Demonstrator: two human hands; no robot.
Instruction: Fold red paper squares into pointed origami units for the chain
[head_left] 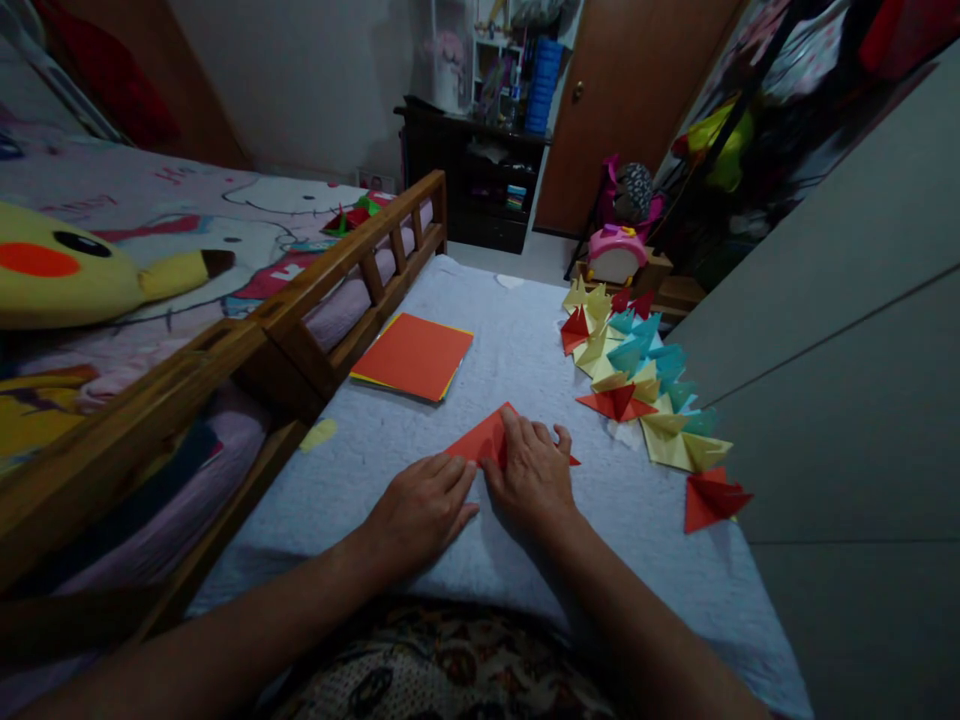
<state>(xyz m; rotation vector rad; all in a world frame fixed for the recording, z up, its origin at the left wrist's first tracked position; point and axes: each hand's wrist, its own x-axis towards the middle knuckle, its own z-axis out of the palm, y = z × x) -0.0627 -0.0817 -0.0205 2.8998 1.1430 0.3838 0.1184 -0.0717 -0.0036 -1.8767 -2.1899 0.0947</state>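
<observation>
Pressing the folded red-orange paper sheet (474,441) flat under both palms' reach, I have it on the pale blue-grey cloth-covered surface (517,335) right in front of me. My right hand (531,470) lies over its middle, fingers a little spread and fingertips down, closed around nothing; one corner pokes out past its outer side and a point shows just beyond its forefinger. My left hand (421,508) is loosely bent, its fingertips by the sheet's near edge, its thumb held apart from the fingers and off the paper.

To do this well, I should let the left fingertips anchor the sheet while the right ones run outward along the crease, firmly and in one line. Edges ought to meet before I bear down, since a crooked crease is hard to undo. The cloth may give a little, so a thumbnail pass would probably sharpen the fold.

The square stack of orange and yellow paper (415,354) beyond my left hand, and the row of folded yellow, red and blue-green paper pieces (634,346) beyond my right, lie clear of my fingers.
</observation>
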